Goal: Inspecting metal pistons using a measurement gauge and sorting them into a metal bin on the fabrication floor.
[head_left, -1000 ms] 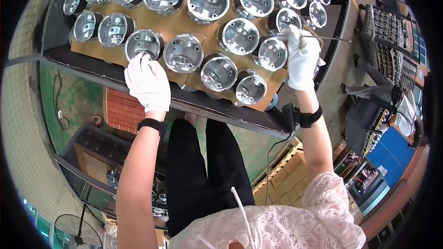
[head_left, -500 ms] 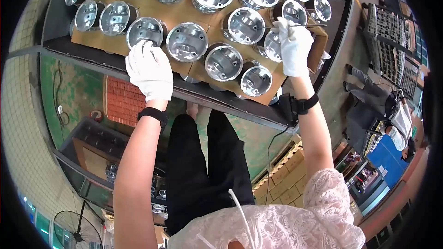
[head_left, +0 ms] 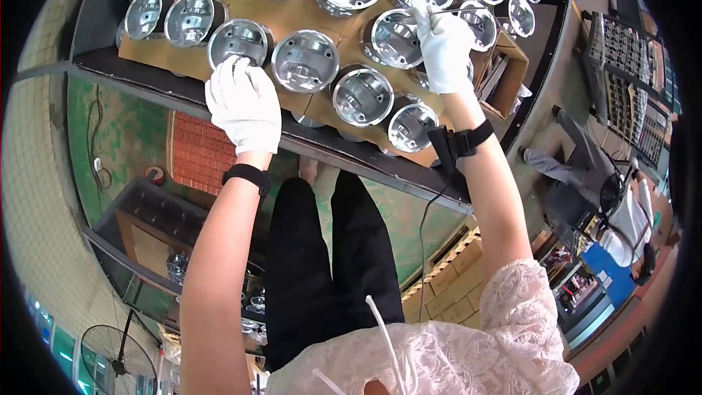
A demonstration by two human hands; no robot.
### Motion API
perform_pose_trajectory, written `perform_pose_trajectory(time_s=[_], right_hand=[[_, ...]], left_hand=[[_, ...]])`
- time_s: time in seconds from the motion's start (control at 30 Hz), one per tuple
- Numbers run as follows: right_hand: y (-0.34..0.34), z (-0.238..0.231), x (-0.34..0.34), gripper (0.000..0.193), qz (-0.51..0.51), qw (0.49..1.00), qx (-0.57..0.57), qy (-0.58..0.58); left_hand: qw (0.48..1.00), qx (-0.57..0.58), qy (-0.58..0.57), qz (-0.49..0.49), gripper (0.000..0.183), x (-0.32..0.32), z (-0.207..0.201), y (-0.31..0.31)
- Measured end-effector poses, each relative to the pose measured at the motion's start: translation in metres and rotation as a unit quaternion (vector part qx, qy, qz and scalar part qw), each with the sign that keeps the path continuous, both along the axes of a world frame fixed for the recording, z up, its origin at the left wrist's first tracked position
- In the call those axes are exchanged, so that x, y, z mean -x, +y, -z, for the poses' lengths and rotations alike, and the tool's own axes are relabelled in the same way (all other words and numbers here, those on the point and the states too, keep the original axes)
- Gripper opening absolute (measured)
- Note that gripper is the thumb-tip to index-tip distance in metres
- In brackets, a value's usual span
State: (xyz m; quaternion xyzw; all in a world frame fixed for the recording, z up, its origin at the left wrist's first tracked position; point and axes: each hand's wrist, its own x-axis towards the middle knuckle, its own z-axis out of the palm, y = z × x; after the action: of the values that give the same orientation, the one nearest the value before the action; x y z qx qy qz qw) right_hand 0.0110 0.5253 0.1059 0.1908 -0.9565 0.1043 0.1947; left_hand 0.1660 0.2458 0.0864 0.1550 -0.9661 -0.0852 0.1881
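Observation:
Shiny metal pistons stand in rows, hollow ends up, on a brown cardboard sheet point(head_left: 183, 66). My left hand point(head_left: 245, 106), in a white glove, has its fingers together over the near rim of one piston point(head_left: 240, 38); the thumb is hidden. In my gloved right hand point(head_left: 446, 47), a thin metal rod point(head_left: 462, 9) is pinched between thumb and fingers, lying roughly sideways. That hand is just above the right side of another piston point(head_left: 391, 40) and partly covers the pistons behind it. To the left of that one is a further piston point(head_left: 306, 62).
A small open cardboard box point(head_left: 515, 77) holding thin pieces stands right of the pistons, inside the dark tray edge point(head_left: 548, 58). A black cable point(head_left: 423, 234) hangs from my right wrist strap. Below left is a dark bin point(head_left: 157, 208). Another person point(head_left: 621, 212) is at the far right.
My right hand has moved left and slightly away from me with the rod, uncovering more of the small box. My left hand stays at the same piston. The view has shifted slightly.

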Motion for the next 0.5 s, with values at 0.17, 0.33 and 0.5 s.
perform_pose_trajectory(time_s=[0.17,0.33,0.5], right_hand=[[0.012,-0.042,-0.024,0.014,-0.015,0.989,0.138,-0.043],[0.027,-0.064,-0.073,0.018,0.062,0.936,0.29,-0.188],[0.037,-0.053,-0.066,0.008,0.031,0.957,0.255,-0.133]], left_hand=[[1.0,0.005,0.004,-0.019,0.019,0.0,0.002,-0.002],[1.0,0.005,-0.001,-0.007,0.018,-0.001,-0.002,-0.004],[1.0,0.014,0.019,-0.001,0.017,0.002,0.0,0.001]])
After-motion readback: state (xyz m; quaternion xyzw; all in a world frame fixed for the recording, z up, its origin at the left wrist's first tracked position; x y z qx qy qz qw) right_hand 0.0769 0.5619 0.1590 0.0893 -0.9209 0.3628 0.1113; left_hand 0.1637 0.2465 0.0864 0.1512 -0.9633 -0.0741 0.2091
